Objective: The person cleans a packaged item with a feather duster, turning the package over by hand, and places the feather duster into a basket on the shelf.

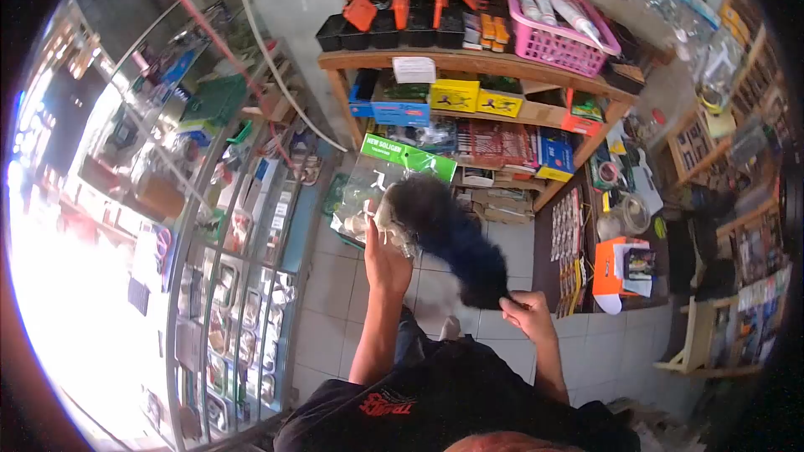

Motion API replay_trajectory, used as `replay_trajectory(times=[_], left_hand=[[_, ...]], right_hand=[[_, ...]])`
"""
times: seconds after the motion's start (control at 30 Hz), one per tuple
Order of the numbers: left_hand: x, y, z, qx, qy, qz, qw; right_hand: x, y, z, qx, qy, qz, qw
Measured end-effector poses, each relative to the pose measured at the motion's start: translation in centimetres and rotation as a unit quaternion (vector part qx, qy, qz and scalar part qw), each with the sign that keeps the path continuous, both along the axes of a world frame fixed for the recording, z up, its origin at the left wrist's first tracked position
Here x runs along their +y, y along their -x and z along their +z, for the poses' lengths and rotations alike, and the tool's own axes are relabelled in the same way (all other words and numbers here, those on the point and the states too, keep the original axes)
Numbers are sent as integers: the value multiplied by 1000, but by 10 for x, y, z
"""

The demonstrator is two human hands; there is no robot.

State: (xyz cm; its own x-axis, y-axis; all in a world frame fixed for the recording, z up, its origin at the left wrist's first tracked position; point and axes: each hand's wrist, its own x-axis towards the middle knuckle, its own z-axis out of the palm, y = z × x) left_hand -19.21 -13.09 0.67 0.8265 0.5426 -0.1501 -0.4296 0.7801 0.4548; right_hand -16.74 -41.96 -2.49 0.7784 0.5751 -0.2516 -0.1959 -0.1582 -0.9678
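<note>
In my left hand point(389, 264) is a clear plastic packet point(362, 182) with a green header card reading "NEW SOLIGEN". Pale, cream-coloured pieces show through the plastic; what they are I cannot make out. My thumb points up along the front and the other fingers are mostly hidden behind it. My right hand point(528, 314) is closed on the near end of a fluffy, dark blue and black duster point(461, 243). The duster slants up and left, its far end over the packet's right side, seemingly brushing it. Its handle is hidden in my fist.
A wooden shelf point(469, 61) ahead carries black bins, boxes and a pink basket point(557, 50) of white tubes. On the left stands a glass display case point(280, 209) full of goods. At right, a brown table point(548, 264) bears packets and an orange box point(609, 272).
</note>
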Motion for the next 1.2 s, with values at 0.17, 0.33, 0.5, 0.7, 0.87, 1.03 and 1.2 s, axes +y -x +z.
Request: replay_trajectory(times=[0.17,0.33,0.5,0.7,0.87,1.03,1.2], left_hand=[[-11,-36,-1,15,25,-56,998],[-2,-70,0,-27,58,-66,996],[24,-106,15,-64,22,-100,993],[58,-142,30,-36,-38,-81,995],[119,-164,13,-133,-39,-145,980],[162,-163,31,-62,-113,-129,983],[217,-177,-22,-93,-138,-170,971]], right_hand=[[-2,-3,8,14,-5,-92,996],[0,-24,1,-30,6,-19,999],[37,-49,4,26,-39,-118,992],[85,-82,9,-71,-15,-122,990],[143,-108,8,-46,-6,-90,995],[207,-131,-4,14,-56,-57,997],[262,-139,0,-11,-98,2,995]])
